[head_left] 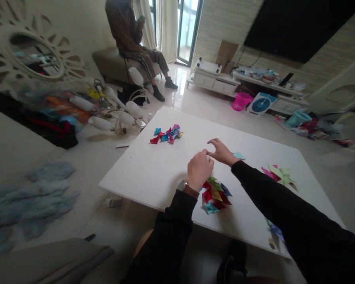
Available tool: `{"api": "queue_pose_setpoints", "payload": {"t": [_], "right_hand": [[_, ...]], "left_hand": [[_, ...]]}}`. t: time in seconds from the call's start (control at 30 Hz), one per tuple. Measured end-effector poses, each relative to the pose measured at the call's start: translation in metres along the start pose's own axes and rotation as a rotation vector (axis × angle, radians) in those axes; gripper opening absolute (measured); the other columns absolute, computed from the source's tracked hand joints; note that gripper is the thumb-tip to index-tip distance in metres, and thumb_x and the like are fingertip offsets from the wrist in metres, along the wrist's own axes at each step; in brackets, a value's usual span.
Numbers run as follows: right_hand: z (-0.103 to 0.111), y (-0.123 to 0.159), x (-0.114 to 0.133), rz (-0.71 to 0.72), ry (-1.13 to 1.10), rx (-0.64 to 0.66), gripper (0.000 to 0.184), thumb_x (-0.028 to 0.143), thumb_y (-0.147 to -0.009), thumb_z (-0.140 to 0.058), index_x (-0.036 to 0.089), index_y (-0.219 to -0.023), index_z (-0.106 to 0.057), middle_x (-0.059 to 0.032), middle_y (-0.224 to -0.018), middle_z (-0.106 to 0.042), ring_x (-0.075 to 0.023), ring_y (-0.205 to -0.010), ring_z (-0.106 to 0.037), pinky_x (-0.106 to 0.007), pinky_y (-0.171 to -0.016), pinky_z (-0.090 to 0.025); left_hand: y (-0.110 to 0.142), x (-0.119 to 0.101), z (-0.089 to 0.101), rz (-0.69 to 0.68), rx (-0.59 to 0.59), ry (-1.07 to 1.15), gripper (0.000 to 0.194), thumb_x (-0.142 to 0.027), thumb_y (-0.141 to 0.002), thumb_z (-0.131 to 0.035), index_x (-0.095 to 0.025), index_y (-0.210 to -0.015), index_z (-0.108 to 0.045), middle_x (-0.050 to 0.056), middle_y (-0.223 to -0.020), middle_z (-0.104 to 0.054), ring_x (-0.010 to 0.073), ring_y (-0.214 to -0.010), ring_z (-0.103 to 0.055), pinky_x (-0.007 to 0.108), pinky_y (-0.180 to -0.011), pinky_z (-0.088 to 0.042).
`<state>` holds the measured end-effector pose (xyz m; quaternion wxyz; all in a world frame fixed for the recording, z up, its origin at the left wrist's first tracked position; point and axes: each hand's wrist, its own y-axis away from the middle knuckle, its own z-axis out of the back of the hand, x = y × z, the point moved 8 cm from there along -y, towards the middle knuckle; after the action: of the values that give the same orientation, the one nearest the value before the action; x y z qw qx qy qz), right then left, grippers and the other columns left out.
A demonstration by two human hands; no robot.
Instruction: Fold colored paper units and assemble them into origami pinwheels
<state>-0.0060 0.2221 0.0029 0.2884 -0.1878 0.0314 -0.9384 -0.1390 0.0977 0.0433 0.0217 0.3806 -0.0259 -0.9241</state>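
Over the middle of the white table [148, 173], my left hand [199, 169], with a watch [182, 185] on the wrist, is closed with curled fingers. What it pinches, if anything, is too small and hidden to make out. My right hand [222, 152] meets it from the right, its forefinger arched away from the thumb, which is close to the left fingertips. Just below the hands lies a pile of folded paper pieces [215, 193] in red, green, yellow and blue. Behind the right wrist, a light blue paper [239, 156] lies on the table, partly covered.
More colourful folded paper pieces [169, 134] lie at the table's far left. Green and pink folded papers [282, 175] sit at the right, beyond my sleeve. A person [133, 39] is seated behind the table. A lamp fixture [118, 112] rests on the floor at left.
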Motion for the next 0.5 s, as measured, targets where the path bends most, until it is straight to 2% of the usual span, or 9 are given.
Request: {"api": "queue_pose_setpoints", "payload": {"t": [0.1, 0.17, 0.23, 0.3, 0.37, 0.5], "right_hand": [[-0.053, -0.076, 0.043, 0.064, -0.020, 0.073, 0.058, 0.015, -0.077, -0.067, 0.013, -0.134, -0.059, -0.0174, -0.138, -0.054, -0.0264, -0.116, -0.061, -0.038, -0.103, -0.047], [-0.075, -0.116, 0.057, 0.051, -0.022, 0.060, 0.060, 0.010, -0.077, -0.065, 0.014, -0.137, -0.058, -0.0170, -0.138, -0.054, -0.0256, -0.115, -0.061, -0.036, -0.103, -0.047], [-0.090, -0.145, 0.067, 0.050, -0.018, 0.045, 0.060, 0.009, -0.079, -0.065, 0.018, -0.138, -0.059, -0.0153, -0.136, -0.056, -0.0253, -0.114, -0.061, -0.035, -0.102, -0.047], [-0.101, -0.162, 0.073, 0.059, 0.016, 0.051, 0.054, 0.011, -0.081, -0.065, 0.022, -0.133, -0.064, -0.0124, -0.128, -0.063, -0.0263, -0.109, -0.062, -0.037, -0.099, -0.048], [-0.106, -0.170, 0.076, 0.067, 0.066, 0.036, 0.039, 0.013, -0.084, -0.063, 0.024, -0.121, -0.071, -0.0103, -0.115, -0.069, -0.0277, -0.105, -0.061, -0.039, -0.096, -0.048], [-0.092, -0.168, 0.073, 0.109, 0.051, -0.072, 0.018, 0.019, -0.090, -0.059, 0.021, -0.097, -0.075, -0.0099, -0.101, -0.071, -0.0277, -0.101, -0.059, -0.041, -0.094, -0.048]], "left_hand": [[-0.002, 0.005, 0.016, -0.020, -0.093, 0.095, 0.026, -0.023, -0.094, -0.053, -0.025, -0.119, -0.061, 0.006, -0.117, -0.072, 0.0198, -0.104, -0.068, 0.028, -0.089, -0.050], [-0.004, 0.010, 0.024, -0.027, -0.141, 0.148, 0.027, -0.021, -0.094, -0.054, -0.024, -0.120, -0.061, 0.006, -0.117, -0.071, 0.0195, -0.103, -0.067, 0.028, -0.088, -0.050], [-0.006, 0.016, 0.031, -0.031, -0.185, 0.194, 0.028, -0.019, -0.093, -0.054, -0.024, -0.120, -0.061, 0.006, -0.115, -0.071, 0.0196, -0.101, -0.067, 0.029, -0.087, -0.051], [-0.008, 0.021, 0.036, -0.033, -0.218, 0.230, 0.027, -0.018, -0.092, -0.054, -0.023, -0.118, -0.062, 0.006, -0.112, -0.070, 0.0198, -0.098, -0.067, 0.030, -0.085, -0.051], [-0.010, 0.024, 0.040, -0.032, -0.232, 0.258, 0.026, -0.018, -0.092, -0.055, -0.023, -0.116, -0.063, 0.006, -0.109, -0.070, 0.0197, -0.095, -0.066, 0.030, -0.083, -0.051], [-0.013, 0.029, 0.044, -0.028, -0.242, 0.294, 0.024, -0.017, -0.091, -0.056, -0.023, -0.113, -0.064, 0.005, -0.108, -0.071, 0.0193, -0.091, -0.066, 0.030, -0.081, -0.050]]}}
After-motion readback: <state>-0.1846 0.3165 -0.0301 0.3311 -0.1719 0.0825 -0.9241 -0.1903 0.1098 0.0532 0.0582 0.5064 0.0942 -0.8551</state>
